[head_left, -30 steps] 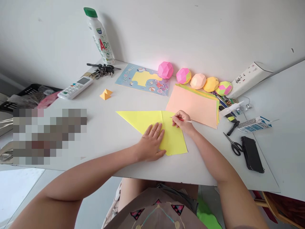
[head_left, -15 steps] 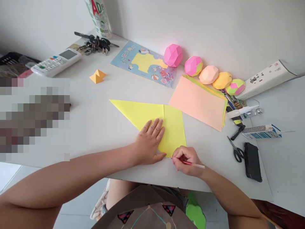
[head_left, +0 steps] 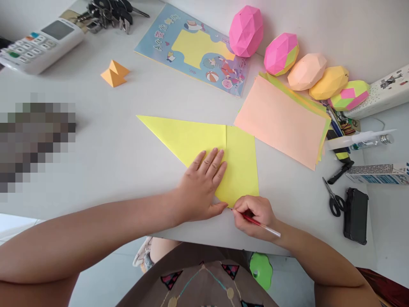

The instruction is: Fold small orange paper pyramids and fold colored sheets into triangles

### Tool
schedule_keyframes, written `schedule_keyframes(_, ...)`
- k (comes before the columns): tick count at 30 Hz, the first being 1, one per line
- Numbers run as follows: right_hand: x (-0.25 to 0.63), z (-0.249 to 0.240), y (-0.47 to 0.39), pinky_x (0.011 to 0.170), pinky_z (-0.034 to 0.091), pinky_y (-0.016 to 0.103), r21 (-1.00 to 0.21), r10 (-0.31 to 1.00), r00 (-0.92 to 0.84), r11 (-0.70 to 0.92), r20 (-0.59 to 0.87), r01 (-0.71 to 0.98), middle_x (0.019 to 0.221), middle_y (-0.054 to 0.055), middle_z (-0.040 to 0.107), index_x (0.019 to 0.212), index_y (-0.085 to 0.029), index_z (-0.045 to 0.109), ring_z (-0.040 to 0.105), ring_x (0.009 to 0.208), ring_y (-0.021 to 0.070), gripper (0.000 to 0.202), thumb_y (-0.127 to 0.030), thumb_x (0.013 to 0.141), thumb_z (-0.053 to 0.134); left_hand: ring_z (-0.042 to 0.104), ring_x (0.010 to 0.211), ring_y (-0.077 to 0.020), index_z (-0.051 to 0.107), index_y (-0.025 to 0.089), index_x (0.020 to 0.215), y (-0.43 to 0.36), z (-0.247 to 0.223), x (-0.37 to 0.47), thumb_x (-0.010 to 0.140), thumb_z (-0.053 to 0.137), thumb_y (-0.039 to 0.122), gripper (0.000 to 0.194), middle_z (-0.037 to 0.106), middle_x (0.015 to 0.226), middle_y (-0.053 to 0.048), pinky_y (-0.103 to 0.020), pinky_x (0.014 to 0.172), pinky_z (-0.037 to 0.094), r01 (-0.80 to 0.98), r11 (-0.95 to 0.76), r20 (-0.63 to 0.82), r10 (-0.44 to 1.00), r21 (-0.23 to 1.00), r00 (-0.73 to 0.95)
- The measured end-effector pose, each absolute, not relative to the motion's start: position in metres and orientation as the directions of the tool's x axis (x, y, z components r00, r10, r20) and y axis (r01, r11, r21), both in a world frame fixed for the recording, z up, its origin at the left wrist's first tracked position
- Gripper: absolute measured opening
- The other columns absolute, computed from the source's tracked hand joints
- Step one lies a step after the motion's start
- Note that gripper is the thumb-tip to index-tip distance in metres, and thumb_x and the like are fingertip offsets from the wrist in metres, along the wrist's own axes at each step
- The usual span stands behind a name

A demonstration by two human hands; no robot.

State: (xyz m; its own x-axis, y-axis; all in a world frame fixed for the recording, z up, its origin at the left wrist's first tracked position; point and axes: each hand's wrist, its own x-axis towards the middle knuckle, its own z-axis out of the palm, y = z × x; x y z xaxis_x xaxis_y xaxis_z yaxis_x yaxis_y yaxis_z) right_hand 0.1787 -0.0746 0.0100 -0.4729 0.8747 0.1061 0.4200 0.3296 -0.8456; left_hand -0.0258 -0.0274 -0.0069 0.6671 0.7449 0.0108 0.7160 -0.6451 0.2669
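A sheet of yellow paper (head_left: pixel 240 162), folded over on its left into a long triangle, lies on the white table (head_left: pixel 105 170). My left hand (head_left: pixel 203 183) rests flat on the paper with its fingers stretched out, the thumb near the lower edge. In my right hand (head_left: pixel 254 216) is a slim red and clear pen (head_left: pixel 261 224), pinched between the fingers. Its tip meets the paper's lower edge, close to my left thumb; any mark there is too small to make out.
Coloured paper sheets (head_left: pixel 284 121) lie right of the yellow one, below several faceted paper balls (head_left: pixel 246 32). Scissors (head_left: pixel 334 198) and a black phone-like case (head_left: pixel 355 216) sit at right. An orange folded piece (head_left: pixel 114 74), a keypad device (head_left: pixel 41 47) and keys (head_left: pixel 110 13) are at left.
The view has moved closer to the table. My right hand and the pen have shifted slightly along the paper's lower edge; my left hand stays pressed on the paper.
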Motion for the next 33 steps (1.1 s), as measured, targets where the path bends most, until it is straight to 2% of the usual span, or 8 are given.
schedule_keyframes(9,0.177,0.0107,-0.0731,0.044,0.04,0.019,-0.834,0.873,-0.475,0.339,0.107,0.436,0.061,-0.002,0.06,0.069,-0.022,0.044,0.054,0.049,0.0086,0.02,-0.011,0.08,0.056,0.01,0.145,-0.0384,0.027,-0.001,0.143,-0.0272,-0.0051,-0.0249,0.08,0.048,0.067,0.095,0.019,0.155,-0.026,-0.052,0.117,0.004,0.726,-0.63,-0.033,0.749,0.275,0.662)
schedule_keyframes(14,0.1768,0.0123,-0.0727,0.043,0.037,0.02,-0.843,0.872,-0.482,0.321,0.085,0.432,0.061,-0.002,0.058,0.069,-0.023,0.043,0.052,0.048,0.0083,0.021,-0.011,0.08,0.055,0.007,0.146,-0.0369,0.025,0.003,0.145,-0.0268,-0.0051,-0.0251,0.08,0.045,0.067,0.093,0.019,0.156,-0.022,-0.054,0.117,0.004,0.728,-0.625,-0.049,0.749,0.282,0.661)
schedule_keyframes(30,0.1771,0.0128,-0.0739,0.043,0.036,0.02,-0.865,0.88,-0.474,0.258,0.026,0.431,0.061,-0.002,0.058,0.067,-0.022,0.044,0.049,0.048,0.0074,0.02,-0.015,0.082,0.055,0.008,0.145,-0.0388,0.025,-0.001,0.144,-0.0272,-0.006,-0.0251,0.08,0.048,0.067,0.096,0.018,0.155,-0.026,-0.053,0.117,0.003,0.723,-0.637,-0.035,0.744,0.266,0.668)
schedule_keyframes(33,0.1786,0.0139,-0.073,0.042,0.035,0.02,-0.894,0.882,-0.471,0.193,-0.022,0.403,0.061,-0.002,0.058,0.066,-0.021,0.045,0.047,0.047,0.0073,0.02,-0.016,0.082,0.057,0.008,0.145,-0.0388,0.026,-0.002,0.143,-0.027,-0.0062,-0.0255,0.08,0.048,0.067,0.096,0.017,0.155,-0.026,-0.053,0.117,0.004,0.725,-0.634,-0.038,0.745,0.27,0.666)
